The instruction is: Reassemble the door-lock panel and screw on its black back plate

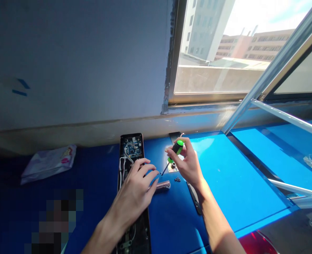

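Right hand [189, 164] has fingers clamped on the handle of a green-and-black screwdriver [170, 161]; handle sits up between thumb and fingertips, shaft tilted down and left, tip in the gap between the two hands, just beside the left fingertips; something dark at the tip, too small to tell; left hand [136, 185] is palm down over the casing [147, 229], fingers apart and loosely curled, nothing seen clamped in them.

Next out: pinkish cylinder [163, 186] just right of the left thumb, near end hidden by that hand, can't tell if touching; small heap of dark screws [177, 179] on the table below the screwdriver shaft, left of the right wrist; light plate with a round dark part [173, 165] behind the shaft, partly covered by the right hand; casing is long, black, open-topped, running under the left hand and forearm; circuit board [133, 149] at its far end, white wires [121, 169] along its left side.

Further out: dark strip-like panel [195, 199] beside the right forearm, partly hidden; dark flat piece [174, 135] beyond the right hand; all on the blue table [166, 218]; plastic packet [50, 163] well apart, far left; metal frame [285, 114] right, window [224, 70] behind.
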`<control>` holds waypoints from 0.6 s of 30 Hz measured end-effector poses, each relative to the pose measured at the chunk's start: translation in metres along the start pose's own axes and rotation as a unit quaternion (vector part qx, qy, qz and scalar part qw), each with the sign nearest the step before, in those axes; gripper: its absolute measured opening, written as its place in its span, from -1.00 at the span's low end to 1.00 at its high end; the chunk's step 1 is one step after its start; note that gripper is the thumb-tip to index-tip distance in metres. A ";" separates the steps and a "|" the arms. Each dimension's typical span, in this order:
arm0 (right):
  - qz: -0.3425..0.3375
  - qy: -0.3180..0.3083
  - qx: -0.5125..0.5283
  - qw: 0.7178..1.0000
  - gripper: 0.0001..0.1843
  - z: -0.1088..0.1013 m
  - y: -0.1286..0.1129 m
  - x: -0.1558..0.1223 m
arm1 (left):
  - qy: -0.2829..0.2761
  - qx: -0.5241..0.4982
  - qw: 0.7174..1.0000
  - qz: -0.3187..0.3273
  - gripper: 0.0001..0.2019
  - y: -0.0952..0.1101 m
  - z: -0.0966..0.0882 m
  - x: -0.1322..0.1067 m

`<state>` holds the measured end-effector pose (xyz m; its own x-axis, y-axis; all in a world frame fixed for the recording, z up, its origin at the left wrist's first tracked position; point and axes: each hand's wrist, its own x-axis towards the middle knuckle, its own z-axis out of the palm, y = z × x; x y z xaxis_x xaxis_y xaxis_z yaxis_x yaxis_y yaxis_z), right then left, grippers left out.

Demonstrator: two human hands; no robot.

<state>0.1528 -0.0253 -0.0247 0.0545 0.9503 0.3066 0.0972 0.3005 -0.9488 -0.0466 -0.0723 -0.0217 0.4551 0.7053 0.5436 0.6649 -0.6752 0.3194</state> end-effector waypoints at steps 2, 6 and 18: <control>-0.002 0.000 -0.007 1.000 -0.56 0.000 -0.001 0.000 | -0.001 0.002 1.000 -0.001 -0.83 0.001 -0.002 0.001; -0.005 0.009 -0.023 1.000 -0.58 -0.002 -0.001 0.000 | -0.009 0.003 1.000 -0.001 -0.82 0.001 -0.004 0.002; -0.066 0.081 0.000 0.995 -0.58 -0.014 -0.050 -0.002 | -0.010 -0.011 1.000 -0.014 -0.83 0.001 -0.007 -0.001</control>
<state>0.1619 -0.0435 0.0233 0.2008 0.8772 0.4362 0.1147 0.4211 -0.8997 -0.0506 -0.0748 -0.0166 0.4487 0.7280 0.5184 0.6646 -0.6596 0.3511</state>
